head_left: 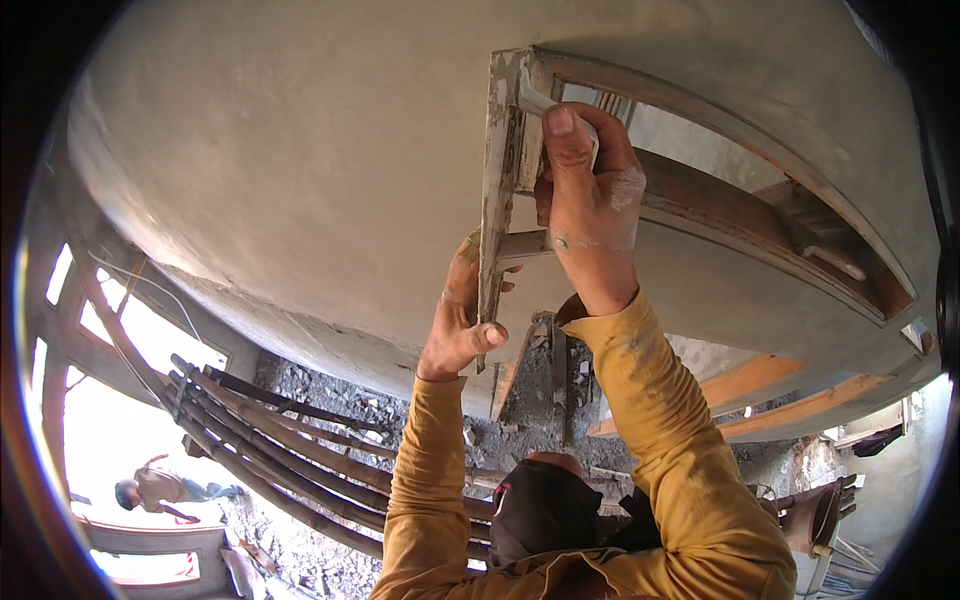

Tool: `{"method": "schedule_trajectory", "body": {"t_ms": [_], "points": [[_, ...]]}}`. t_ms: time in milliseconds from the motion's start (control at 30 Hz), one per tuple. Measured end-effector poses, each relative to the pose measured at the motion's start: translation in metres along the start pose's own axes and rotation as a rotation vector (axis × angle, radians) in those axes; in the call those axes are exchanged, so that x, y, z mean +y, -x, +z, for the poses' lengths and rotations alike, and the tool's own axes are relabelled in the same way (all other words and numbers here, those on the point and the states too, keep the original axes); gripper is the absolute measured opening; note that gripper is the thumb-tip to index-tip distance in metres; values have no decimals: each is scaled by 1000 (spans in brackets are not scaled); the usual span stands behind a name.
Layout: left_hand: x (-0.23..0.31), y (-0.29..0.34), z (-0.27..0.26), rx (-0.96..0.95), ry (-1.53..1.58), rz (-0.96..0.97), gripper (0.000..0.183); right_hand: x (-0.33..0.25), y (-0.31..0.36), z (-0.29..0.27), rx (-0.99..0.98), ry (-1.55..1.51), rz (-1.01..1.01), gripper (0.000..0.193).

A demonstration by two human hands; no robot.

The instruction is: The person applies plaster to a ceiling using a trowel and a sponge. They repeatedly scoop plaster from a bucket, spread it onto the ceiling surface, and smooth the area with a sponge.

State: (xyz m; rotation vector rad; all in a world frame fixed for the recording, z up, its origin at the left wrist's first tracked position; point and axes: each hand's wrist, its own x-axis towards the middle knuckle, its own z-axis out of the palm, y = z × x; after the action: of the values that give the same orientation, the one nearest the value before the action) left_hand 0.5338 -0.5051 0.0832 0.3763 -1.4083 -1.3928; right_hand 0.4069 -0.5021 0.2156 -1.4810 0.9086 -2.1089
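Note:
Overhead, a long narrow plaster-smeared wooden board stands on edge against the grey plastered surface, beside a wood-framed opening. My left hand is closed around the board's lower end, thumb on the near side and fingertips showing past the other edge. Higher up, at the opening's corner, my right hand grips a pale-handled tool, thumb along its top. The tool's working end is hidden behind the hand and board. A short crosspiece joins the board below my right hand. Plaster marks the back of that hand.
Left and below, several long dark poles cross above rubble. Farther off, a person is near bright openings. Bare wooden edges frame a lower opening at the right. Between my forearms is a black cloth covering.

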Motion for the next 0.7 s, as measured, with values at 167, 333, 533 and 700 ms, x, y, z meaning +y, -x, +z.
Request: {"method": "schedule_trajectory", "body": {"t_ms": [167,333,533,700], "points": [[-3,-3,-1,0,-8,13,126,2,-1,-2,-6,69,-19,50],[0,2,-4,-5,-54,0,125,4,4,-2,-1,133,-14,49],[-12,24,3,14,-5,-46,124,12,24,-10,15,114,77,49],[-2,12,-4,4,-31,-5,126,2,12,-3,8,54,25,48]]}}
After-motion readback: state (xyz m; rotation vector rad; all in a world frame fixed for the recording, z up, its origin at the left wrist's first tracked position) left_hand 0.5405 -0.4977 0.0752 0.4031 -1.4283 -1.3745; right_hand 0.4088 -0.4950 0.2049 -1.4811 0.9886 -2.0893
